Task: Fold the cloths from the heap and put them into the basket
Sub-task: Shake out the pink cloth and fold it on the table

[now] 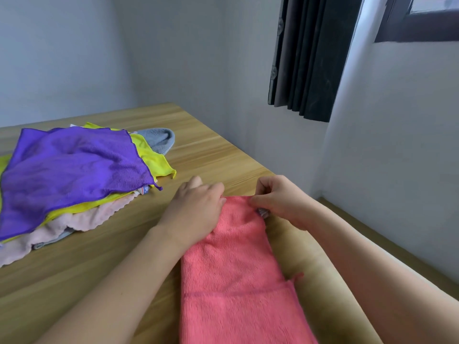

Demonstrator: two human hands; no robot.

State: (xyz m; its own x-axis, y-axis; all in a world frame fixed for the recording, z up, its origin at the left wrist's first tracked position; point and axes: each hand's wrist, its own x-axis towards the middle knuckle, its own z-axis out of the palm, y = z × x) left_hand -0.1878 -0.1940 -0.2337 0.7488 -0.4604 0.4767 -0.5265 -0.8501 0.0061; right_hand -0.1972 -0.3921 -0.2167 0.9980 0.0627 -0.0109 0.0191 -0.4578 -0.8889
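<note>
Red cloth (233,264): lower centre of frame, flat on the counter (213,150), folded to a long strip, hem line across its near part.
Risk: far edge may slip or bunch if one pinch loosens; layers could skew.
Left hand (196,209): grip pinching far left corner.
Right hand (278,199): grip pinching far right corner.
Heap (74,175): left of frame, purple on top, well apart.
Basket: not visible.
</note>
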